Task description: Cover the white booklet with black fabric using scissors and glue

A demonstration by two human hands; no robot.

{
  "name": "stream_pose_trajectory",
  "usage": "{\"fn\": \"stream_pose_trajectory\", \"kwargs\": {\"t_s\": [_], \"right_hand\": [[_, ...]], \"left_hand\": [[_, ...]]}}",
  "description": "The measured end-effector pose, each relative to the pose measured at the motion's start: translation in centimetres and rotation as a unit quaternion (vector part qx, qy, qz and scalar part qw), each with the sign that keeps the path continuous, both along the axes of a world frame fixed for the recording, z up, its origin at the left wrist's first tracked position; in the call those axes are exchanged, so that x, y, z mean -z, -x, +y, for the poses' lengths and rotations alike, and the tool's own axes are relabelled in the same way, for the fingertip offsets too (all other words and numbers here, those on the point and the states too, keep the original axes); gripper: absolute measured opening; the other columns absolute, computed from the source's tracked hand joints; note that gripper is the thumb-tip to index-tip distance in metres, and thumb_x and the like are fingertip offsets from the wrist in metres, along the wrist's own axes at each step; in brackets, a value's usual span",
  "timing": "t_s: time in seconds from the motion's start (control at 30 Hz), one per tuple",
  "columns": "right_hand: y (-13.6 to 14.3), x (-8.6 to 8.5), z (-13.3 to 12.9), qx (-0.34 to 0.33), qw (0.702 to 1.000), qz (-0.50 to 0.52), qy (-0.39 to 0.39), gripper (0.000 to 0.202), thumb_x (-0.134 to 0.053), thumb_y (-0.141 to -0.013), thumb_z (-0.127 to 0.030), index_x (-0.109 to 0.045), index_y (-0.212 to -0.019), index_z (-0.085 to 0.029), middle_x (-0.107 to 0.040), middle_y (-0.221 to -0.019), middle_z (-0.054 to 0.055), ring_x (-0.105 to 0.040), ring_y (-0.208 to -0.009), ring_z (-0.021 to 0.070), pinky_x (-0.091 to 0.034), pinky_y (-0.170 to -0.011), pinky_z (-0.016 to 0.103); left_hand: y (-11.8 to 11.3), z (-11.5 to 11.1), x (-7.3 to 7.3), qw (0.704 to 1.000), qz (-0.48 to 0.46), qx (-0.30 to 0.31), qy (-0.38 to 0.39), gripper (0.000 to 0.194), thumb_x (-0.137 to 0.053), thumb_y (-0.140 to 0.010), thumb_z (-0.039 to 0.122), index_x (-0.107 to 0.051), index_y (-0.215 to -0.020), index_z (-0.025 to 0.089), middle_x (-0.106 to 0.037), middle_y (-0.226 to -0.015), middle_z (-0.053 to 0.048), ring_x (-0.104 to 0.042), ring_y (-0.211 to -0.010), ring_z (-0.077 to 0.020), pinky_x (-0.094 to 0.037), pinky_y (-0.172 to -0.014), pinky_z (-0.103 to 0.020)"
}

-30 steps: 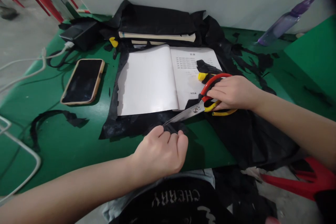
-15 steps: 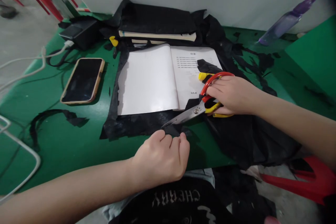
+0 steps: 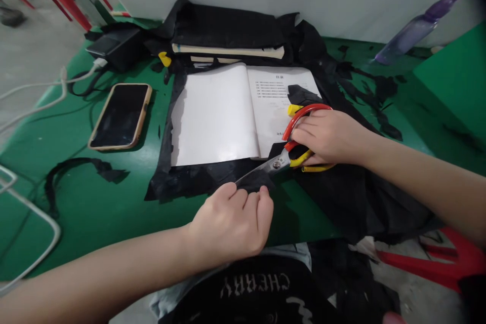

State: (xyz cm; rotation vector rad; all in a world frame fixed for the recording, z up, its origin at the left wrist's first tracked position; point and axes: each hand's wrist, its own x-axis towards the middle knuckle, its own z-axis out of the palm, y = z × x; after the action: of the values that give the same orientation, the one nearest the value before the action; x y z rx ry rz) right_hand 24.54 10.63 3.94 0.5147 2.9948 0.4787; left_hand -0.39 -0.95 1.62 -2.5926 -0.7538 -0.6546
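Note:
My right hand (image 3: 328, 136) is closed around the red and yellow handles of a pair of scissors (image 3: 276, 164), whose blades point left across the black sheet (image 3: 197, 182). My left hand (image 3: 235, 217) is closed, gripping the near edge of that sheet; the blade tips end just behind its knuckles. On the sheet lies an open book (image 3: 216, 116), its left page blank and white, its right page printed. A yellow-tipped roll (image 3: 294, 110) and a black scrap (image 3: 301, 95) rest on the right page.
A phone (image 3: 120, 115) and a black adapter (image 3: 116, 49) with white cables lie on the left of the green table (image 3: 125, 223). Behind the book is a black-wrapped book (image 3: 228, 25). A purple spray bottle (image 3: 408, 35) stands at the right, near black scraps (image 3: 364, 88).
The right hand and scissors have shifted slightly left, the blades further along the sheet and closer together. The left hand has moved only a little and keeps its grip.

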Motion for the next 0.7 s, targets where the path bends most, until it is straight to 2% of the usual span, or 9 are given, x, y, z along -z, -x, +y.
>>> {"fn": "stream_pose_trajectory", "kwargs": {"t_s": [0.17,0.3,0.37,0.5,0.63,0.7], "right_hand": [[-0.4,0.5,0.3,-0.009,1.000,0.015,-0.014,0.030,-0.045,-0.089,-0.039,-0.063,-0.088,-0.015,-0.065,-0.076,0.007,-0.058,-0.075,0.0199,-0.040,-0.071,0.033],[-0.9,1.1,0.5,0.007,1.000,0.025,0.008,0.024,-0.049,-0.087,-0.036,-0.063,-0.088,-0.016,-0.065,-0.074,0.005,-0.058,-0.071,0.0186,-0.040,-0.068,0.032],[-1.0,1.2,0.6,0.016,0.999,0.024,0.023,0.024,-0.051,-0.085,-0.037,-0.063,-0.089,-0.016,-0.066,-0.076,0.005,-0.059,-0.072,0.0191,-0.040,-0.068,0.032],[-1.0,1.1,0.5,0.034,0.998,0.025,0.048,0.032,-0.055,-0.082,-0.044,-0.062,-0.094,-0.015,-0.067,-0.085,0.008,-0.060,-0.079,0.0215,-0.042,-0.071,0.034],[-0.6,0.6,0.0,0.053,0.997,0.020,0.061,0.042,-0.059,-0.078,-0.052,-0.061,-0.095,-0.014,-0.067,-0.088,0.009,-0.060,-0.080,0.0231,-0.042,-0.072,0.034],[-0.4,0.4,-0.1,0.055,0.996,0.018,0.061,0.047,-0.057,-0.077,-0.058,-0.061,-0.094,-0.014,-0.066,-0.086,0.010,-0.060,-0.078,0.0225,-0.042,-0.071,0.034]], "left_hand": [[0.2,0.4,-0.5,1.000,0.000,-0.013,-0.013,0.009,-0.056,-0.082,0.007,-0.063,-0.077,0.010,-0.048,-0.046,0.004,-0.041,-0.039,-0.0093,-0.027,-0.038,-0.027],[0.2,0.7,-0.3,1.000,-0.007,-0.017,-0.015,0.008,-0.057,-0.082,0.008,-0.062,-0.078,0.011,-0.048,-0.046,0.004,-0.041,-0.039,-0.0093,-0.025,-0.039,-0.027],[0.3,0.8,-0.1,1.000,-0.025,-0.014,0.010,0.009,-0.057,-0.082,0.009,-0.062,-0.076,0.011,-0.047,-0.045,0.005,-0.041,-0.039,-0.0097,-0.025,-0.039,-0.028],[0.7,1.7,0.0,0.982,-0.090,-0.054,0.159,0.017,-0.055,-0.084,0.014,-0.061,-0.068,0.015,-0.047,-0.044,0.005,-0.039,-0.037,-0.0090,-0.025,-0.040,-0.026],[1.1,3.2,-0.7,0.912,-0.170,-0.102,0.358,0.012,-0.061,-0.079,0.017,-0.063,-0.068,0.018,-0.044,-0.041,0.009,-0.037,-0.036,-0.0051,-0.028,-0.039,-0.019],[1.3,3.8,-1.1,0.883,-0.192,-0.100,0.416,0.012,-0.064,-0.077,0.016,-0.063,-0.066,0.018,-0.041,-0.039,0.010,-0.035,-0.036,-0.0041,-0.030,-0.039,-0.017]]}}
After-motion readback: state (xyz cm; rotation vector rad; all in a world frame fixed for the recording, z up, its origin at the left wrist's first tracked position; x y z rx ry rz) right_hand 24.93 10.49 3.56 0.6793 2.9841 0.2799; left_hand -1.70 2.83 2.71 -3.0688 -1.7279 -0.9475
